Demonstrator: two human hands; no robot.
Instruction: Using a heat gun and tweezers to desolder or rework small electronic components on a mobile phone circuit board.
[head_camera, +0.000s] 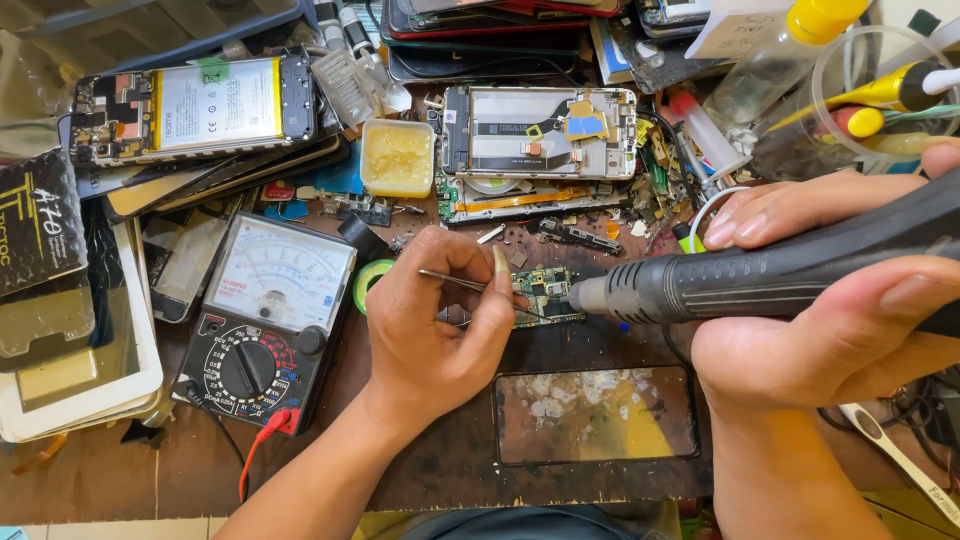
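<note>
I look down on a crowded repair worktop (120, 480) of dark, scuffed wood. My left hand (440, 320) is closed on thin tweezers (470, 284), their tips resting on a small green circuit board (545, 295) that lies near the middle of the worktop. My right hand (840, 310) is wrapped around a thick black hot-air tool (760, 275), its metal nozzle level with the board's right edge and almost touching it.

As for progress, I judge the work to be midway: the board is out of its phone and under the nozzle, and nothing is reassembled. Whether any part has come off the board I cannot tell; it is too small here.

Toward the far edge, behind the board, lies an opened phone frame (545, 135), and beside it a small tub of yellow flux (397, 157). Further left along the far edge is another opened phone (200, 110) showing its battery. An analogue multimeter (265, 320) sits left of my left hand. Just before the near edge, between my wrists, lies a worn phone screen (595, 415). Bottles, tools and loose scraps crowd the far right corner. Nothing of the room shows beyond the worktop.
</note>
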